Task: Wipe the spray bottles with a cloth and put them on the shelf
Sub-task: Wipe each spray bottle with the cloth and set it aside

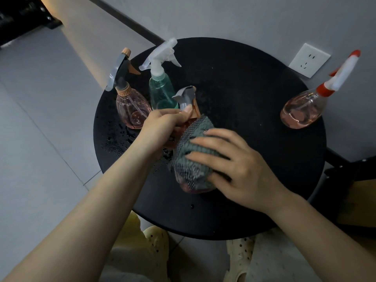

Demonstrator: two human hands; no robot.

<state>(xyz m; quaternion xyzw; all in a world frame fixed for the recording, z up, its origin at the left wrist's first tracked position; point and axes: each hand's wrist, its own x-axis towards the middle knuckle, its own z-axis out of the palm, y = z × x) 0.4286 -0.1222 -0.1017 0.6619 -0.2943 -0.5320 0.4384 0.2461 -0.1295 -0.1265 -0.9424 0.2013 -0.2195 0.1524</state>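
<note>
Hands (203,143) around cloth-wrapped spray bottle (188,98)

left hand (162,125) grips bottle (188,102) neck | right hand (240,169) presses cloth (193,157) on body | three bottles on table (244,210)

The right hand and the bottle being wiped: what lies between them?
In the head view, the grey cloth lies between the right hand and the bottle, wrapped over its body; the left hand holds its neck.

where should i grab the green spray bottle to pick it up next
Grip the green spray bottle at its narrow neck just under the white trigger head, coming from above. It stands upright, and the pink bottle beside it and the left hand crowd its body.
</note>
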